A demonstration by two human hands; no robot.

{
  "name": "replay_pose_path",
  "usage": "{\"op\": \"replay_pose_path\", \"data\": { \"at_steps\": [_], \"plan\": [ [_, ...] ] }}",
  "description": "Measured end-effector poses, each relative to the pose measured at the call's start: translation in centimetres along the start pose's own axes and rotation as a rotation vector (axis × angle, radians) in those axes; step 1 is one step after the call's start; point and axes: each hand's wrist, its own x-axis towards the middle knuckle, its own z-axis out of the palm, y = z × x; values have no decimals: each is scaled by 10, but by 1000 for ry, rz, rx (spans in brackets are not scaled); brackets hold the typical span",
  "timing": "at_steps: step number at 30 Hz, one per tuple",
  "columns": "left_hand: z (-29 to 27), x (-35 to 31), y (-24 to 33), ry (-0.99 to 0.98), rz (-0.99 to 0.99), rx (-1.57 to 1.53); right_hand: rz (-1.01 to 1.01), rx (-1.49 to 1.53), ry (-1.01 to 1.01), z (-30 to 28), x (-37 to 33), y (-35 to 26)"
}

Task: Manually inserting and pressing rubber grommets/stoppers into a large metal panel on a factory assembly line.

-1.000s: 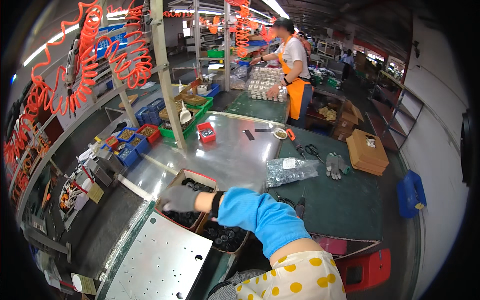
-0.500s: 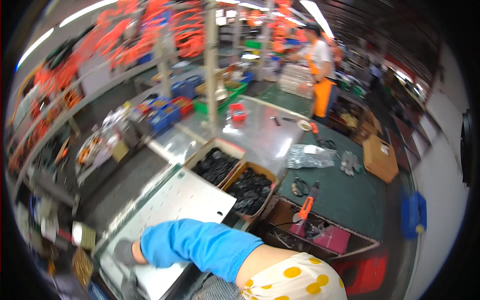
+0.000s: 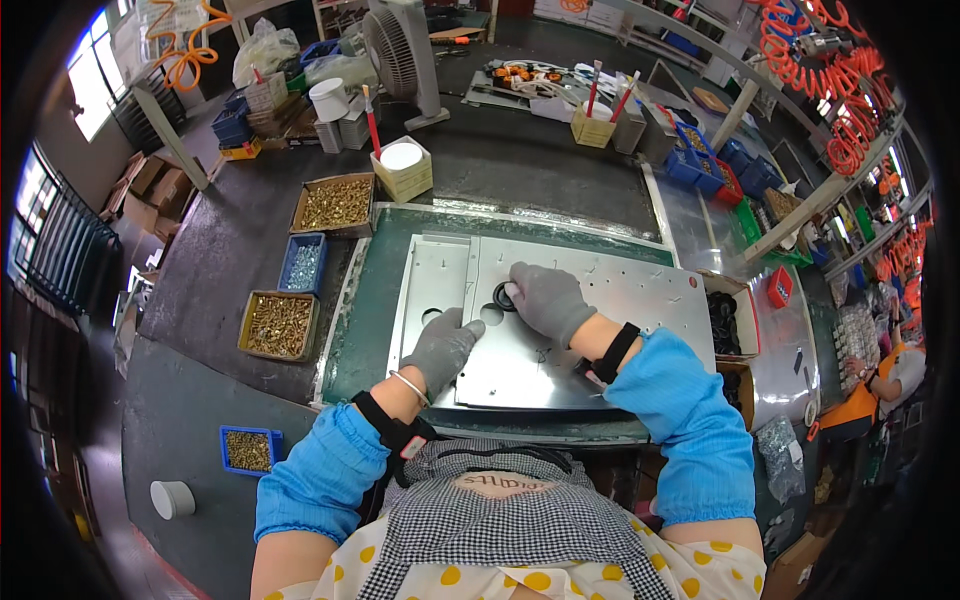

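Observation:
Pale metal panels (image 3: 620, 300) lie on the green-topped bench in front of me, one partly over the other. My right hand (image 3: 552, 302), in a grey glove, pinches a black ring (image 3: 505, 296) between thumb and fingers. That ring is at the upper right edge of a round hole (image 3: 491, 314) in the panel; whether it sits in the hole I cannot tell. My left hand (image 3: 442, 350), also gloved in grey, rests on the panels near their left part, fingers extended and nothing seen in it. A second hole (image 3: 431, 316) shows just above those fingers.
At the left stand a box of brass-coloured fittings (image 3: 316, 330), a blue bin (image 3: 322, 265) and another fittings box (image 3: 297, 212). A carton (image 3: 748, 300) of black parts stands right of the panels. Farther back are a fan (image 3: 392, 60) and a brush holder (image 3: 405, 180).
The view has swung left, from the aisle and cartons at the right to the panels. Both hands and the black ring now show clearly.

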Motion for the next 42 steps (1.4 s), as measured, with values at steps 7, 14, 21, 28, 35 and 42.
{"op": "replay_pose_path", "data": {
  "at_steps": [7,14,21,28,35,42],
  "plan": [
    [-3,8,-12,-114,63,-113,-198,-49,-18,17,-12,-32],
    [-3,19,-23,-66,166,35,-24,-31,28,8,-8,-22],
    [-1,29,-28,-149,118,-20,-22,-9,-78,8,-8,-23],
    [-9,21,-17,-168,101,32,29,18,-109,5,-6,-24],
    [-18,4,-4,-178,107,-1,467,1272,-13,-12,-2,-15],
    [-11,15,-20,-276,145,-382,279,2424,316,-63,-8,9]
  ]
}}
